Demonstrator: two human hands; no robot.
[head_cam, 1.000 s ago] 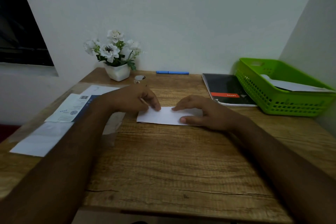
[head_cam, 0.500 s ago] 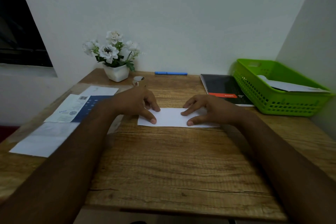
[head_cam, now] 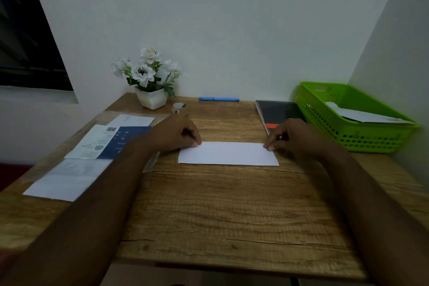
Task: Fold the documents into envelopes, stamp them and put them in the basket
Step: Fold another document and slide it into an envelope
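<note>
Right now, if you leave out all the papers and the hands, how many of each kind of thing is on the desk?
Green basket: 1
Blue pen: 1
Black notebook: 1
White flower pot: 1
Small round thing beside the pot, too small to tell what it is: 1
Total: 5

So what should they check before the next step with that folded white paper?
1. Folded paper lies flat on the table: ok.
2. Left hand at its far left corner, right hand at its far right corner: ok.
3. Pinching or only pressing: cannot tell.
4. Printed envelope lies ready on the left: ok.
5. Green basket has room: ok.
6. Stamp: cannot tell; the small thing by the flower pot is too blurry.
</note>
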